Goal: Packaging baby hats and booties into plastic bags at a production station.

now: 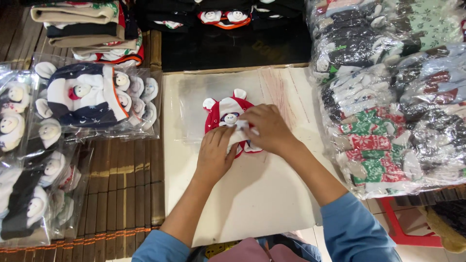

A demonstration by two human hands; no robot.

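While I am leaning over the desk (252,194), my two blue sleeves are coming in from the near edge and meeting over the white board that covers it. My left hand (213,156) is lying flat and low, fingers (224,137) curled down onto the near edge of the red and white plush sock bundle (224,114), pressing rather than pinching. My right hand (268,128) is reaching in from the right and crossing slightly over it, fingers bent onto a small white part at the bundle's lower right; whether they are actually nipping it I cannot tell, since the knuckles are hiding the tips. The bundle is lying just beyond and under both hands, its long axis running away from me and a little to the left, with the little white ears pointing at the far side. Both hands are touching it, the right one covering more of it. A clear plastic sleeve (194,104) is lying flat under it. Farther out, bagged plush socks (90,97) are sitting to my left, a wrapped heap (388,97) to my right, and folded stacks (87,26) at the far edge.
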